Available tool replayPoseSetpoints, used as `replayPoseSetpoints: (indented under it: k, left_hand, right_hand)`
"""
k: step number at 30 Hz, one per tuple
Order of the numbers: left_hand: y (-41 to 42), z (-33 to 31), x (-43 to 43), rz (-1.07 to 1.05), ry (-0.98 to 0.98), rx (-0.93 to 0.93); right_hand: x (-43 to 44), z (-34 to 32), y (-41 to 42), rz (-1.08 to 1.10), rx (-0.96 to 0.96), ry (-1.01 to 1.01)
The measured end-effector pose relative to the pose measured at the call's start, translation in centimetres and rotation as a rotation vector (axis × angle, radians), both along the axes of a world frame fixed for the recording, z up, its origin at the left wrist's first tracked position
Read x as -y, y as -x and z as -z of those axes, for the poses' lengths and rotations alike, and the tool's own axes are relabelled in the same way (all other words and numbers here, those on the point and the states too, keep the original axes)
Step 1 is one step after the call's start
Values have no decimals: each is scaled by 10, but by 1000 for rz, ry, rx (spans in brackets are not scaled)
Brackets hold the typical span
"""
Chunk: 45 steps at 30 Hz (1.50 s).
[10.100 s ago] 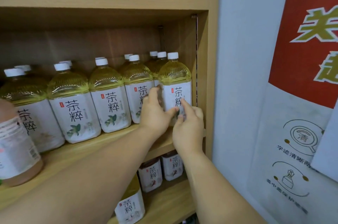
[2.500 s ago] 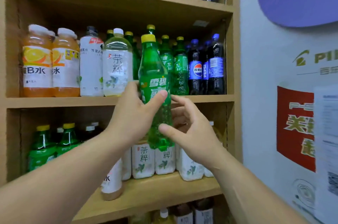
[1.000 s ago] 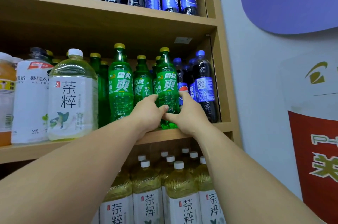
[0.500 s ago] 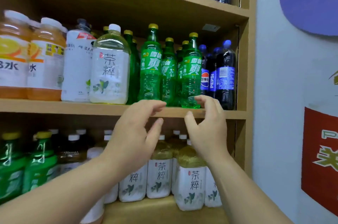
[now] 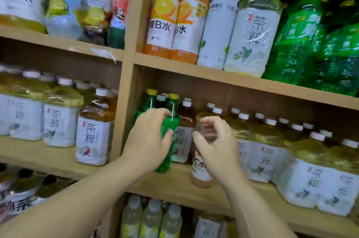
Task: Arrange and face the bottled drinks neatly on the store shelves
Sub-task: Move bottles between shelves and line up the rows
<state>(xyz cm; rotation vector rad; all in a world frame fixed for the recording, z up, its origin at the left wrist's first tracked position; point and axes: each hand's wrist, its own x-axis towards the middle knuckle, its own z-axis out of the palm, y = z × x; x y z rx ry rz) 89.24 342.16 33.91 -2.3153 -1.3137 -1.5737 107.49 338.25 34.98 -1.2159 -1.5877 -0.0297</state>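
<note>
In the middle of the frame, the left hand [image 5: 149, 140] grips a green bottle [image 5: 165, 160] on the middle shelf [image 5: 174, 187], fingers curled over its shoulder and thumb across its front. The bottle stands with its long axis nearly vertical, yellow cap up, the top leaning slightly toward the right of the frame. A second green bottle [image 5: 150, 100] stands just behind it to the left.

Just right of centre, the right hand [image 5: 217, 146] has its fingers and thumb curved around the upper part of a peach-coloured bottle [image 5: 200, 169], which stands upright near the shelf's front edge. Whether it actually grips it cannot be told.

A dark tea bottle [image 5: 184, 131] stands between the two hands, farther back. Pale tea bottles [image 5: 262, 156] fill the shelf toward the right. On the shelf above stand orange bottles [image 5: 165, 24].
</note>
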Motion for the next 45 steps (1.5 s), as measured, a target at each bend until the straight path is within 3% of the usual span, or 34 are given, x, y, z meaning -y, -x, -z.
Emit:
replayPoseSetpoints:
  k: [7,14,21,29,32,38,45]
  left_hand:
    - [19,39,-18,118,210,-4]
    - [17,63,-26,214,252,17]
    - [16,75,-30,254,262,35]
    - [25,73,-28,150,136,221]
    - [20,70,-21,59,129,179]
    - [12,76,-13,25,261,271]
    - [-10,75,-25,-31,418,558]
  right_hand:
    - [-51,34,46,-74,-136,218]
    - [-69,31,50,-59,-316,424]
    - [-75,49,48,-177,-506,414]
    - [-72,70,55,-105,-338,439]
    - [-69,74,57,-62,-300,417]
    - [-59,78,54,-39,-232,358]
    - [-49,79,46,-25,-210,337]
